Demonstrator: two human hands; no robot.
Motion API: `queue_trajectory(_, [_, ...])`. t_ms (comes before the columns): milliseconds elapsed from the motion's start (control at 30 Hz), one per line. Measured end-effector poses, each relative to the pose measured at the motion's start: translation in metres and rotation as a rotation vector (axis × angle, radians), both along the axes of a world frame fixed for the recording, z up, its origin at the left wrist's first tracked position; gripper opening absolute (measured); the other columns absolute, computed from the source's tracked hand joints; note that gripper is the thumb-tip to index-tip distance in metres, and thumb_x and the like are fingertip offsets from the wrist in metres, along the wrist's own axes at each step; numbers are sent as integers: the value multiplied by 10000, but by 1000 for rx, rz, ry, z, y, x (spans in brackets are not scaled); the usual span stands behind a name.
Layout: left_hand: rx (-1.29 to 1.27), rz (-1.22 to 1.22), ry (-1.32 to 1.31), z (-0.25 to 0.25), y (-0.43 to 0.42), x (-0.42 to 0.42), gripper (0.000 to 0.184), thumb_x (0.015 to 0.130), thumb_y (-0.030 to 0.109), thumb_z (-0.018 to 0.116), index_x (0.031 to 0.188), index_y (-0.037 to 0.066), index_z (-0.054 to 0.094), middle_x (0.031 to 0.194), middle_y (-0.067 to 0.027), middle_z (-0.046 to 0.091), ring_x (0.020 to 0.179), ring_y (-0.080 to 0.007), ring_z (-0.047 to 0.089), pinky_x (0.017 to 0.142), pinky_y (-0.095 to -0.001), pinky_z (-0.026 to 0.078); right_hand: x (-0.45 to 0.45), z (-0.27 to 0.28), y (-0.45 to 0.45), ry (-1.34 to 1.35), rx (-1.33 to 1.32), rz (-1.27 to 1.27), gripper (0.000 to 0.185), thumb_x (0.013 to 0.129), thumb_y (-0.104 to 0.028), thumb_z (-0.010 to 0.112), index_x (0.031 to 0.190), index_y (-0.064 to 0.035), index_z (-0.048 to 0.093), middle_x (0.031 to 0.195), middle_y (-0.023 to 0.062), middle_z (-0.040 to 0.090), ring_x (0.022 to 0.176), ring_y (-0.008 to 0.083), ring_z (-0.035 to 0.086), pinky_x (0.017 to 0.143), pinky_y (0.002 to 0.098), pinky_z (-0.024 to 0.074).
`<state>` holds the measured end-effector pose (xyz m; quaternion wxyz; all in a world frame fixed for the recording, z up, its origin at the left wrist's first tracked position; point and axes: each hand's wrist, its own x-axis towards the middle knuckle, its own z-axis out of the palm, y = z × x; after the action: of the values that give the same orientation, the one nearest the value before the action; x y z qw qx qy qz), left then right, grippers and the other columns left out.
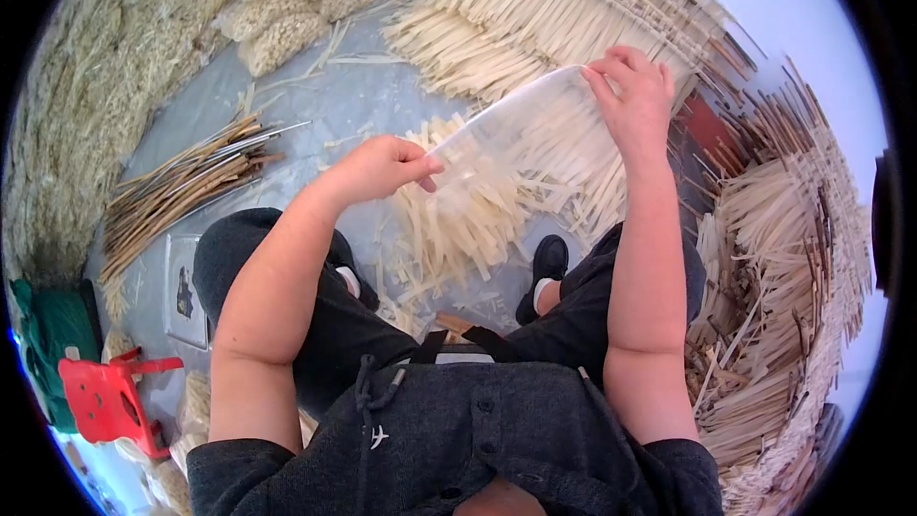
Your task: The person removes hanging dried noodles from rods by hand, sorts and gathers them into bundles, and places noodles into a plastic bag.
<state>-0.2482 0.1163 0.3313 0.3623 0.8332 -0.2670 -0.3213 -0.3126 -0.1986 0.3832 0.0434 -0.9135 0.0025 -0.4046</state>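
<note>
A clear plastic bag (537, 115) hangs stretched between my two hands, its pale edge running up to the right. My left hand (390, 166) pinches the lower left end of that edge between thumb and fingers. At the upper right end, my right hand (630, 96) grips the edge with thumb and forefinger, the other fingers curled loosely. Through the film I see flat, pale dried strips (458, 220) heaped on the floor below, between my feet. The bag looks flat; whether anything is inside cannot be made out.
Large stacks of pale strips (516, 10) stand at the back, with more (764, 258) along the right wall. Brown sticks and metal rods (191, 186) lie on the grey floor at left. Filled clear bags (277, 29) are piled behind. A red plastic chair (107, 397) stands at lower left.
</note>
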Motion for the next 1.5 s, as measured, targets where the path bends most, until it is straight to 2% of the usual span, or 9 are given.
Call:
queue_trajectory(100, [-77, 136, 53, -2, -3, -2, 329, 926, 396, 583, 963, 111, 744, 806, 11, 719, 577, -63, 496, 564, -272, 448, 6, -6, 31, -263, -2, -32, 186, 809, -295, 700, 790, -110, 697, 1026, 99, 624, 948, 264, 587, 908, 401, 394])
queue_trajectory(233, [-77, 59, -103, -21, -17, -12, 291, 920, 360, 585, 943, 115, 739, 817, -20, 725, 598, -120, 580, 591, -303, 483, -9, -30, 103, 630, 677, 147, 386, 832, -392, 658, 724, -25, 612, 717, 152, 618, 687, 332, 595, 620, 396, 462])
queue_trajectory(333, [16, -115, -524, -21, -31, -35, 344, 893, 371, 556, 864, 60, 700, 764, -184, 660, 732, -368, 639, 676, -455, 510, -4, -87, 116, 701, 812, 310, 446, 850, -413, 617, 715, 10, 575, 598, 167, 566, 577, 344, 568, 564, 423, 442])
queue_trajectory(767, [120, 10, -712, -12, -37, -35, 434, 912, 456, 528, 804, 78, 711, 726, -146, 662, 729, -331, 646, 655, -435, 503, 14, -106, 104, 356, 1167, 343, 314, 899, -234, 608, 715, 17, 566, 565, 100, 520, 503, 155, 444, 513, 339, 400])
queue_trajectory(967, [208, 36, -483, -7, -31, -28, 574, 882, 604, 513, 842, 82, 748, 705, -106, 677, 642, -269, 637, 611, -383, 499, 13, -86, 92, 350, 1432, 355, 305, 941, -278, 586, 787, -18, 623, 620, 24, 569, 522, 89, 506, 497, 251, 417])
queue_trajectory(1033, [-27, 146, 403, -4, -30, -24, 626, 922, 614, 461, 950, 45, 719, 833, -47, 714, 673, -113, 642, 563, -254, 486, 12, -86, 94, 345, 1471, 378, 299, 950, -288, 578, 810, -29, 633, 644, 8, 579, 535, 80, 524, 496, 233, 418])
queue_trajectory(1133, [-429, 294, 1007, -4, -36, -37, 634, 922, 628, 450, 1121, 62, 657, 904, 16, 679, 655, -82, 541, 651, -258, 492, 9, -85, 100, 365, 1649, 393, 285, 952, -291, 578, 830, -41, 638, 663, 6, 584, 542, 78, 523, 499, 230, 405])
queue_trajectory(1333, [-778, 594, 993, -43, -43, -32, 252, 939, 260, 617, 1088, 57, 621, 858, 10, 670, 707, -73, 637, 667, -227, 570, 8, -86, 106, 475, 1678, 466, 284, 945, -287, 593, 818, -39, 645, 658, 10, 590, 554, 73, 525, 510, 220, 400])
queue_trajectory(1500, [-773, 539, 1000, -35, -41, -32, 227, 897, 210, 675, 1060, 61, 621, 875, 8, 659, 744, -73, 623, 712, -232, 552, 8, -83, 105, 371, 1604, 470, 287, 938, -264, 607, 797, -17, 642, 659, 27, 597, 550, 81, 546, 504, 223, 420])
